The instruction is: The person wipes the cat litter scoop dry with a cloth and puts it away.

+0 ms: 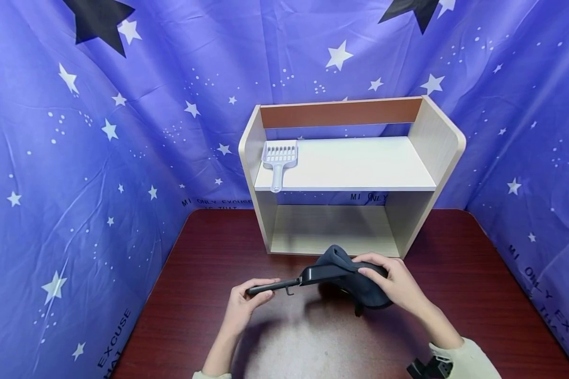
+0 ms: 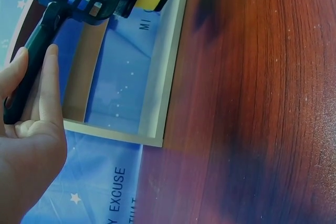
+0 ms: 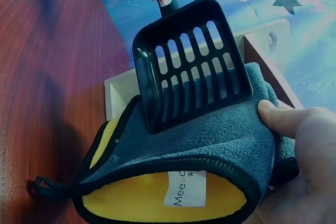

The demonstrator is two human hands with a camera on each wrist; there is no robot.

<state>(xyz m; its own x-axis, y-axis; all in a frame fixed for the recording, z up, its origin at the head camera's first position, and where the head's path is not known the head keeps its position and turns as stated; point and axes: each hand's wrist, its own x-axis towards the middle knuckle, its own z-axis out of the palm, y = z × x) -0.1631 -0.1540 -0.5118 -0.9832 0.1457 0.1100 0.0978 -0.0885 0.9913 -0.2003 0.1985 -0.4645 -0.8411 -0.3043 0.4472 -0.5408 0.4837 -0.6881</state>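
My left hand [image 1: 246, 300] grips the handle of a black slotted litter scoop [image 3: 194, 72], which slants up from the tabletop. In the left wrist view the thumb and fingers wrap the dark handle [image 2: 34, 61]. My right hand [image 1: 393, 279] pinches a folded dark grey cloth [image 1: 370, 289] with thumb and fingers. Its yellow underside and a white label [image 3: 186, 188] show in the right wrist view. The cloth lies against the scoop's slotted head, behind and under it. Part of the right hand's fingers is hidden behind the cloth.
A two-tier wooden shelf [image 1: 427, 147] stands at the back of the dark red table [image 1: 208, 247]. On its upper board, at the left, lies a pale litter scoop [image 1: 278, 158]. Blue star-patterned curtains [image 1: 123, 173] surround the table.
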